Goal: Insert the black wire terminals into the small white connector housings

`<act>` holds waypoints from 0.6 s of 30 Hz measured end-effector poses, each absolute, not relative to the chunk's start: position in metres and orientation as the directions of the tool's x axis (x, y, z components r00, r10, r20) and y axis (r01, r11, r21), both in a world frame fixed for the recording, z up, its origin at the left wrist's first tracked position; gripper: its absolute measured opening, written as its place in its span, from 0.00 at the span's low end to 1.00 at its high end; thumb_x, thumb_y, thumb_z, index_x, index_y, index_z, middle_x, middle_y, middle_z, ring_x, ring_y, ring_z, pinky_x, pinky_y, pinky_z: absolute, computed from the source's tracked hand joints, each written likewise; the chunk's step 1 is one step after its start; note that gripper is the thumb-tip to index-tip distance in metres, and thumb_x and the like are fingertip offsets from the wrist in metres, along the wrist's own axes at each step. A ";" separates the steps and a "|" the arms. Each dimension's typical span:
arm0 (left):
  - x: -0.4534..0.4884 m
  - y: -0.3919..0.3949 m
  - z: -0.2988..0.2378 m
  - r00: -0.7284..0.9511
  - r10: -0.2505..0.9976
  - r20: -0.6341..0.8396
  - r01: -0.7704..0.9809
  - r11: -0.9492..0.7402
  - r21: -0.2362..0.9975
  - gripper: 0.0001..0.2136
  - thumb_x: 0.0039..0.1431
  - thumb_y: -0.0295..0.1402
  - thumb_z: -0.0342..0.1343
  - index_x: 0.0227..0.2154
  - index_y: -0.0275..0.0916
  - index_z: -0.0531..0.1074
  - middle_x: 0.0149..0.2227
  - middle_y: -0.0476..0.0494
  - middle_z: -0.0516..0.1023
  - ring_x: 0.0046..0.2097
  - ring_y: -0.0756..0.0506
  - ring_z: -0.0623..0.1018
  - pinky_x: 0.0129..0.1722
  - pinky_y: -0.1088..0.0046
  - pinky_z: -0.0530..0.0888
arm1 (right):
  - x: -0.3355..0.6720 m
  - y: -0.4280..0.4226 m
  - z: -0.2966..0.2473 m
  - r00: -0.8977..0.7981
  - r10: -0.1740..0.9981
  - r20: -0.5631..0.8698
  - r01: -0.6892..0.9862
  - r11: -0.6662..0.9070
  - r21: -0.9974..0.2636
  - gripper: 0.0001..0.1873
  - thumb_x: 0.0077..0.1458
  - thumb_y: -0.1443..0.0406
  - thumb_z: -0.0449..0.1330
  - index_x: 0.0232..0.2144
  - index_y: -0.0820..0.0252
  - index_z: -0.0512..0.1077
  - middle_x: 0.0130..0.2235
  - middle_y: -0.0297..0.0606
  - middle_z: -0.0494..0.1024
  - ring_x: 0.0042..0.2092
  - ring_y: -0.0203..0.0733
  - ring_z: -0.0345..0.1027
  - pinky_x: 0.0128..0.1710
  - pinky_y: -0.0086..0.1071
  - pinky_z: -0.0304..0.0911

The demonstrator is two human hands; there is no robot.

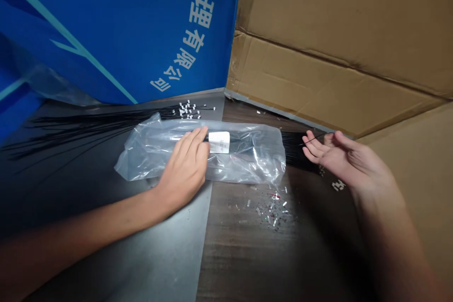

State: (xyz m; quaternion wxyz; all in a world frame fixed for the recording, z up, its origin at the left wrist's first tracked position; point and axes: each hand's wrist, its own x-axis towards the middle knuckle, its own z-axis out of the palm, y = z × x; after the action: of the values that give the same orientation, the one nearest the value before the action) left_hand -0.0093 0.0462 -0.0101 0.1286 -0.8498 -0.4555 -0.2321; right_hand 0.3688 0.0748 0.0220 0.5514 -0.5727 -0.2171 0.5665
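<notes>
A clear plastic bag (255, 163) with a white printed label (220, 142) lies across the middle of the work surface. Black wires show through it, and their bundle (293, 148) comes out of its right end. My left hand (186, 163) rests flat on the bag beside the label, fingers stretched out. To the right of the bag, my right hand (341, 158) pinches a thin black wire (313, 139) between thumb and forefinger, its other fingers loosely spread. Behind the bag, loose black wires (95, 117) with small white connectors (186, 112) reach out to the left.
Tiny clear and dark scraps (274, 210) are scattered in front of the bag. Small pale pieces (338, 185) lie below my right hand. A blue printed sheet (116, 23) stands at the back left, and cardboard (336, 19) walls the back right.
</notes>
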 end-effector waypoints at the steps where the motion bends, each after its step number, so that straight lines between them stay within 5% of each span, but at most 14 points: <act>1: -0.010 0.049 -0.013 0.476 0.734 0.485 0.842 -0.539 -0.012 0.13 0.67 0.15 0.45 0.43 0.27 0.74 0.66 0.13 0.72 0.68 0.25 0.74 0.66 0.40 0.74 | 0.371 0.075 0.024 0.257 0.872 -0.417 -0.381 -0.305 -0.873 0.17 0.64 0.59 0.61 0.23 0.53 0.66 0.50 0.47 0.84 0.59 0.54 0.77 0.52 0.53 0.76; 6: -0.009 0.048 -0.020 0.474 0.732 0.489 0.852 -0.521 -0.046 0.14 0.65 0.14 0.43 0.44 0.26 0.74 0.65 0.14 0.74 0.67 0.26 0.76 0.66 0.43 0.75 | 0.379 0.076 0.038 0.281 0.862 -0.422 -0.394 -0.297 -0.870 0.20 0.67 0.62 0.57 0.22 0.53 0.61 0.49 0.56 0.82 0.56 0.57 0.78 0.51 0.58 0.74; 10: -0.009 0.048 -0.020 0.471 0.727 0.500 0.853 -0.519 -0.049 0.14 0.65 0.14 0.43 0.42 0.26 0.74 0.64 0.13 0.75 0.66 0.26 0.77 0.66 0.43 0.76 | 0.384 0.077 0.045 0.355 0.864 -0.358 -0.399 -0.206 -0.893 0.21 0.69 0.67 0.52 0.22 0.52 0.60 0.42 0.53 0.81 0.52 0.54 0.80 0.51 0.56 0.74; 14: -0.010 0.049 -0.020 0.481 0.713 0.510 0.848 -0.526 -0.063 0.13 0.64 0.15 0.45 0.41 0.27 0.74 0.64 0.14 0.75 0.66 0.25 0.77 0.66 0.44 0.76 | 0.384 0.074 0.058 0.497 0.850 -0.173 -0.347 0.012 -0.938 0.22 0.68 0.69 0.54 0.20 0.54 0.64 0.33 0.40 0.75 0.46 0.44 0.78 0.55 0.50 0.73; 18: -0.010 0.047 -0.018 0.467 0.724 0.508 0.842 -0.540 -0.005 0.14 0.65 0.15 0.45 0.44 0.28 0.75 0.68 0.15 0.71 0.68 0.24 0.74 0.67 0.40 0.74 | 0.380 0.053 0.085 0.590 0.801 0.105 -0.125 0.219 -0.968 0.22 0.73 0.64 0.54 0.23 0.54 0.72 0.37 0.36 0.78 0.49 0.38 0.77 0.59 0.42 0.71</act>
State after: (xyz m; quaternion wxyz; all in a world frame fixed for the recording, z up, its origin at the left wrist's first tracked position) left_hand -0.0099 0.0475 -0.0180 0.1283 -0.8467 -0.4623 -0.2300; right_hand 0.3804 0.0535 0.0846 0.7136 -0.5345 -0.3162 0.3241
